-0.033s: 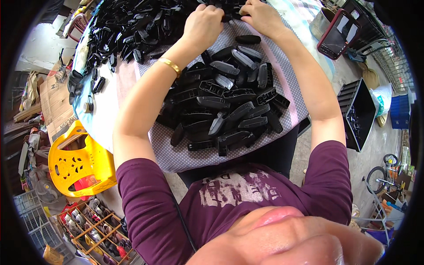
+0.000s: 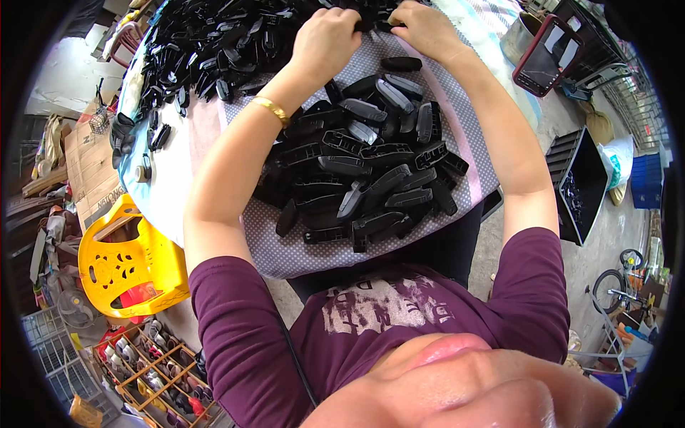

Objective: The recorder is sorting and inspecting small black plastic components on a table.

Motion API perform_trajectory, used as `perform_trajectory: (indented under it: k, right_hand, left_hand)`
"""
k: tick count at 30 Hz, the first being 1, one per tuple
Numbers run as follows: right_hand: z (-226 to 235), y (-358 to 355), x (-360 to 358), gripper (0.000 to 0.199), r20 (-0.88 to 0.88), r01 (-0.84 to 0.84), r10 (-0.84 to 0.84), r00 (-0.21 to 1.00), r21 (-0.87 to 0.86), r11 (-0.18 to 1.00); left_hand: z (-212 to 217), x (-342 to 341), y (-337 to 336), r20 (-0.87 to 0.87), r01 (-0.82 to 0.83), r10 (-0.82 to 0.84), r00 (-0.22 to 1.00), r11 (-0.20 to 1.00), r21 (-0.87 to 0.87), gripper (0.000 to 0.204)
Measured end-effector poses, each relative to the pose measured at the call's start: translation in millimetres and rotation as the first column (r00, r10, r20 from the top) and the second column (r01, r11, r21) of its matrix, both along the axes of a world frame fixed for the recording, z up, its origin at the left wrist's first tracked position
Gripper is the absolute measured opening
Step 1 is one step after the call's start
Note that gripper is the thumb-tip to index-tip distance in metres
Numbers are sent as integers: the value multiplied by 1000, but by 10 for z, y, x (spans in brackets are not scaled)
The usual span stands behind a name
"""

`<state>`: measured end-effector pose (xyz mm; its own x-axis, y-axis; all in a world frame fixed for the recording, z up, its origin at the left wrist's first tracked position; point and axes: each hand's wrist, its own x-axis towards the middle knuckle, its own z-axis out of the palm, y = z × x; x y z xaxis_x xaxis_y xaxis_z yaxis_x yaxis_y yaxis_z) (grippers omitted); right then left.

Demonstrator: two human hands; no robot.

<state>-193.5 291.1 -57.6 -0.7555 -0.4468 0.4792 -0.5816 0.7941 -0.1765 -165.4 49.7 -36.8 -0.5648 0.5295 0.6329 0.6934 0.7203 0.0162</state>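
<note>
My left hand (image 2: 325, 44) and my right hand (image 2: 426, 30) are at the far side of the cloth-covered table (image 2: 278, 265), by the near edge of a large heap of black plastic parts (image 2: 214, 50). The fingers of both are curled in and partly hidden against the dark heap. Whatever is pinched in them, I cannot make out. Between my forearms lies a nearer pile of long, rounded black plastic shells (image 2: 371, 153), some showing ribbed insides. One single shell (image 2: 401, 64) rests apart, just below my right hand.
A yellow plastic chair (image 2: 128, 264) stands at the left, above a rack of shoes (image 2: 160, 371). On the right are a phone in a dark red case (image 2: 548, 55), a black crate (image 2: 579, 187) on the floor, a blue bin (image 2: 646, 178) and a small bicycle (image 2: 619, 285).
Both hands have shifted very slightly toward me, still by the heap. The pile between my arms looks the same.
</note>
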Motion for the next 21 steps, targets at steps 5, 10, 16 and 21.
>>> perform_trajectory:
  k: [5, 10, 16, 21]
  right_hand:
    - [203, -40, 121, 36, 74, -20, 32, 997, -164, 986]
    - [319, -352, 354, 34, 198, -7, 529, 825, -933, 360]
    - [212, -511, 517, 32, 258, -5, 521, 814, -894, 449]
    - [237, -582, 625, 31, 159, -94, 465, 871, -875, 476]
  left_hand:
    - [168, 105, -228, 308, -44, -51, 950, 955, 295, 28]
    - [224, 280, -173, 730, -226, -300, 615, 819, 527, 32]
    - [88, 154, -276, 359, -290, -899, 252, 284, 914, 29]
    - [99, 202, -265, 376, -320, -854, 361, 265, 910, 34]
